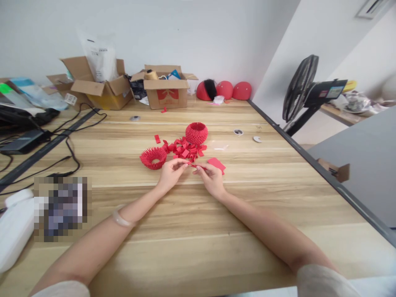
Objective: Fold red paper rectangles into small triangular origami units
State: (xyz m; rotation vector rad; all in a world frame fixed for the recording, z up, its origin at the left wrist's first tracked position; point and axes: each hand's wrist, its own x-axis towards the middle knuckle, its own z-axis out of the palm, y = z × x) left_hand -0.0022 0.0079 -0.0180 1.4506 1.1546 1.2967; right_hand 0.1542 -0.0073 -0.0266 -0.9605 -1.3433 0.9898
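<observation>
My left hand [172, 173] and my right hand [210, 177] meet over the middle of the table, both pinching one small strip of red paper [192, 165] between them. Just beyond my fingers lies a loose heap of folded red paper pieces [185, 149]. A round bowl of interlocked red paper pieces [196, 134] stands behind the heap. Left of my left hand sits a shallower, spiky red paper ring [153, 158], open in its middle. Flat red paper slips [217, 165] lie beside my right hand, partly covered by it.
Cardboard boxes [166, 94] and red domed objects [224, 89] line the wall. Black cables [72, 154] and a white bottle [17, 227] are on the left. A black fan [300, 88] stands beyond the table's right edge. Small round discs [238, 132] lie at right.
</observation>
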